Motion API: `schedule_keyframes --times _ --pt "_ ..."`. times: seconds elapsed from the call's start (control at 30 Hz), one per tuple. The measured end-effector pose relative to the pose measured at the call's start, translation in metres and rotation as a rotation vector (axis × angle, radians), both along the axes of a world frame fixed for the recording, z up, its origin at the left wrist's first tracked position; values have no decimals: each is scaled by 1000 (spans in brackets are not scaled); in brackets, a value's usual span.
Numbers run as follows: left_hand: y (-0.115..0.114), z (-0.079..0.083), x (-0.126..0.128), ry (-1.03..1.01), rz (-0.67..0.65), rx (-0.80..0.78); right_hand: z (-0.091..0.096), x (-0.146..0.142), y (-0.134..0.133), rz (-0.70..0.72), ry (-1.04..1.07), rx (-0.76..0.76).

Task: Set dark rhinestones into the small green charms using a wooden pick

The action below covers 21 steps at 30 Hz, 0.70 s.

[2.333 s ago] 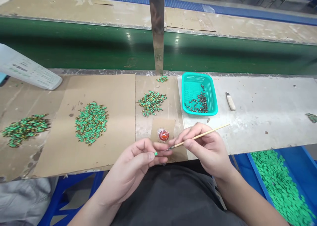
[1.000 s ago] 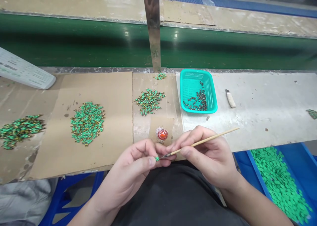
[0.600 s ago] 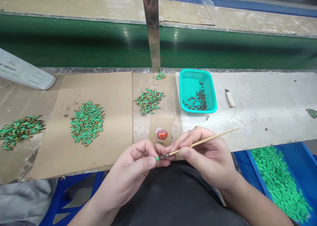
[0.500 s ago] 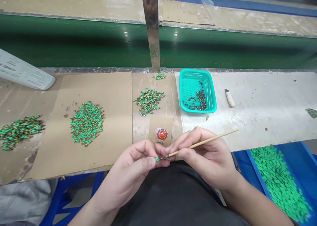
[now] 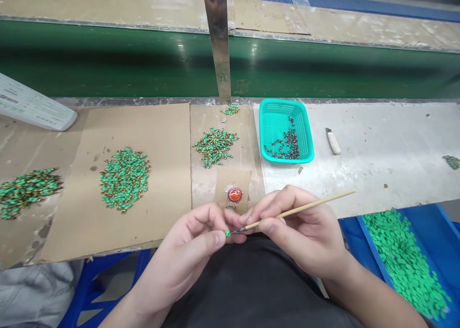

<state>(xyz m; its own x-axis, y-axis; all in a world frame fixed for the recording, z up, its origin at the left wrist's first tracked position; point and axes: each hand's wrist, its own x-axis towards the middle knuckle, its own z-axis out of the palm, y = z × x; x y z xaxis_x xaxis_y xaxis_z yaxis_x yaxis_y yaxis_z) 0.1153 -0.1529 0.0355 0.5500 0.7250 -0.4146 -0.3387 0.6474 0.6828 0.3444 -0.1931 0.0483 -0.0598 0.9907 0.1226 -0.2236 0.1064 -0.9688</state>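
Between thumb and fingertips, my left hand (image 5: 201, 244) pinches a tiny green piece (image 5: 227, 233). A thin paintbrush (image 5: 305, 207) with a wooden handle is held like a pen in my right hand (image 5: 302, 232). Its fine dark tip points left and meets or nearly meets the green piece; exact contact is too small to tell. Just beyond my hands, a small round dish of red-orange paint (image 5: 235, 194) sits on a cardboard scrap (image 5: 221, 186). Both hands are close together above my dark clothing.
Piles of green-and-gold pieces (image 5: 124, 179) lie on cardboard (image 5: 168, 175) at left and centre. A turquoise basket (image 5: 264, 127) holds small dark pieces. A utility knife (image 5: 333, 142) lies to its right. Below right, a blue tray (image 5: 431, 237) holds flat green pieces. A metal post (image 5: 220, 55) stands behind.
The paintbrush handle has shifted slightly right and down, its tip drawn back a little from the left fingertips. My left hand keeps its pinch on the green piece.
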Motion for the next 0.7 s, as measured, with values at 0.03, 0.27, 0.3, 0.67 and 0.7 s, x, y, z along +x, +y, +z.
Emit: schedule_keyframes --times 0.03,0.27,0.3,0.67,0.7 --pt "0 -1 0 10 0 9 1 0 0 0 -30 16" --pt "-4 -6 -5 74 -5 88 1 3 1 35 -130 101" --pt "-5 -7 -5 74 -6 91 0 4 0 36 -120 98" --pt "-4 -5 -5 36 -19 83 -3 2 0 31 10 57" --pt "-5 -6 -5 32 -19 78 -3 2 0 30 10 56"
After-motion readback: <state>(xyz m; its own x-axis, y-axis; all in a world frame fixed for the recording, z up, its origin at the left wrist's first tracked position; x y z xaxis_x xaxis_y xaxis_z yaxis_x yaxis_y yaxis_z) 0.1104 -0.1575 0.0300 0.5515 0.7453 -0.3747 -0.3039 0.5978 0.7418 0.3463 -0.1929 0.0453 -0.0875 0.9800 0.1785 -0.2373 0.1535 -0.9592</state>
